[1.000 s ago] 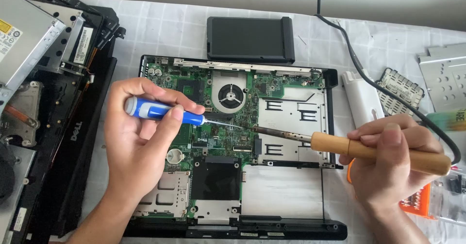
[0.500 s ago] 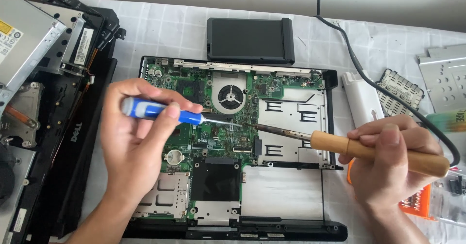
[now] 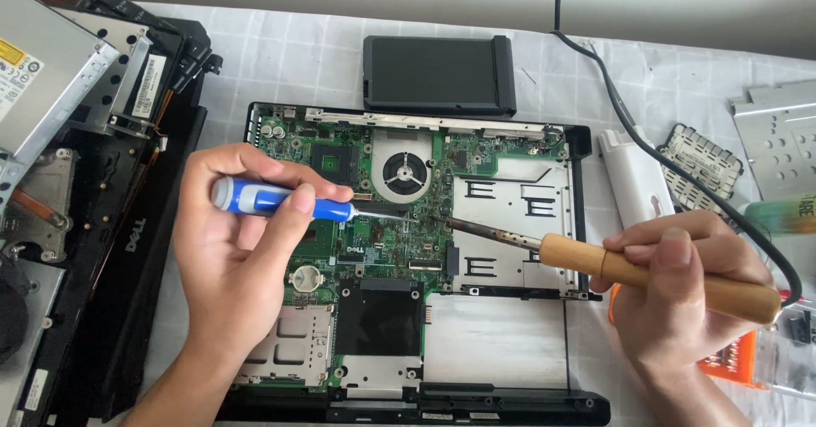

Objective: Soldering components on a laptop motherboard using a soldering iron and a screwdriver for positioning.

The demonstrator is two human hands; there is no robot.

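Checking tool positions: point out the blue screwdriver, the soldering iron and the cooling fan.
blue screwdriver (image 3: 272, 198), head view, middle of handle.
soldering iron (image 3: 595, 261), head view, wooden handle near its front.
cooling fan (image 3: 404, 173), head view, hub.

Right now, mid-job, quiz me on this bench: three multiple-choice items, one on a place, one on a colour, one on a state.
1. Where does the black rectangular case lie?
A. Beyond the far edge of the open laptop base
B. On the cooling fan
C. Under the right hand

2. What colour is the handle of the screwdriver in the left hand?
A. Red
B. Blue
C. Yellow

3. How is the wooden-handled soldering iron held?
A. Lying loose on the cloth
B. Standing in a holder
C. Gripped in the right hand, tip over the green circuit board

Answers: 1 A, the case sits on the cloth above the base. 2 B, the handle shows blue between the fingers. 3 C, fingers wrap the wooden handle and the metal tip reaches the board near the cooling fan.
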